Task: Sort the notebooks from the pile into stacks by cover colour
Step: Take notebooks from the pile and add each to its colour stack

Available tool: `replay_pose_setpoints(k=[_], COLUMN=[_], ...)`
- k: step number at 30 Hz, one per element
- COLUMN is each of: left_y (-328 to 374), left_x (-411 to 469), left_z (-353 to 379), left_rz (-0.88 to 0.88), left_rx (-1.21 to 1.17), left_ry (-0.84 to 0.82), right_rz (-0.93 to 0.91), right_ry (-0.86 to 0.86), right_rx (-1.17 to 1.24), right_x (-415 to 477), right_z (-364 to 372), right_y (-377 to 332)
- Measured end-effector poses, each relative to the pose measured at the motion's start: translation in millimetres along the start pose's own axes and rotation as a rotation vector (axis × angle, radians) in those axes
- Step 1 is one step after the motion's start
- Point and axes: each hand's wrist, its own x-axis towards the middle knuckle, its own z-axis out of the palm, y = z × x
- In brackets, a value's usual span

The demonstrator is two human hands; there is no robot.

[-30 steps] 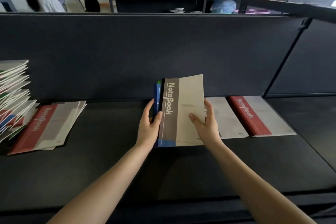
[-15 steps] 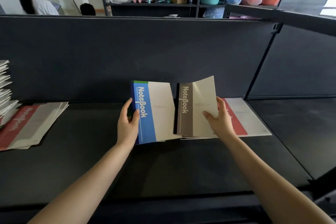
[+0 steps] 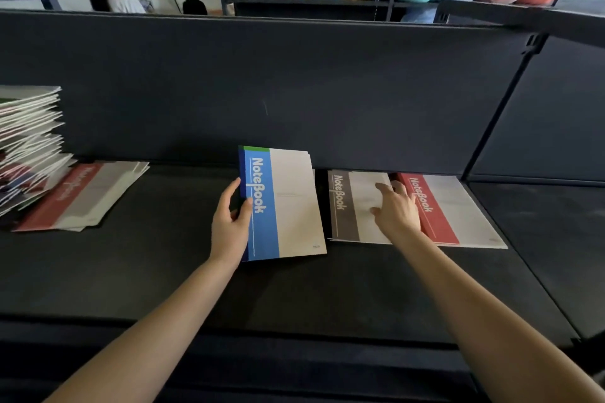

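The left hand (image 3: 230, 222) grips a blue-striped white "NoteBook" notebook (image 3: 288, 203) by its spine edge, thumb on the blue strip and fingers curled behind. That notebook tops a thin bundle; a green corner and a dark blue edge peek out from under it at its upper left. The bundle is tilted up off the black desk top (image 3: 294, 298), w/ its lower edge near the surface.

Just right of the blue notebook lies a brown-striped white notebook (image 3: 347, 206), flat on the desk atop what looks like a few more sheets. The right hand (image 3: 397, 209) is spread palm-down over its white part, fingers straight & apart, holding nothing. Whether the fingertips press the cover or only hover can't be told.

Further right of the blue notebook, touching the brown one's edge & partly under the right hand, lies a red-striped white notebook (image 3: 458, 206), flat.

Well left of the blue notebook sits a fanned bunch of red-striped notebooks (image 3: 82, 196). Past it, at the far left, is a tall, messy pile of mixed notebooks (image 3: 29, 141).

Behind the blue notebook stands a dark grey partition panel (image 3: 294, 85).
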Motion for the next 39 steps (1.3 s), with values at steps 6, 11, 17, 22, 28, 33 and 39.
replay_pose_setpoints(k=[6,11,17,22,28,33,39], left_y=[4.9,8.8,11.0,7.7,-3.1,-13.2,-13.6], left_x=[1.0,1.3,8.1,13.2,23.3,32.6,41.7], left_z=[4.1,1.6,-16.7,-36.7,-63.4,-96.6,-121.8], left_rz=[0.011,0.036,0.028,0.053,0.047,0.041,0.049], left_rx=[-0.008,-0.046,-0.080,-0.027,-0.019,0.036,0.062], left_ry=[-0.003,0.004,0.015,0.017,0.080,0.154,0.221], right_rz=[-0.167,-0.096,0.036,0.063,0.079,0.102,0.097], right_ry=[0.108,-0.079,-0.211,-0.199,-0.012,0.001,-0.038], right_rx=[0.235,0.585,0.829,0.866,0.864,0.744,0.607], right_x=[-20.1,-35.5,-32.5,-34.0,-34.6,-26.9,-15.2], right_z=[-1.5,2.5,15.0,27.6,31.8,31.6,46.4], right_y=[-26.3,-76.4,-110.3,-126.9,-135.5,-125.7,-129.3])
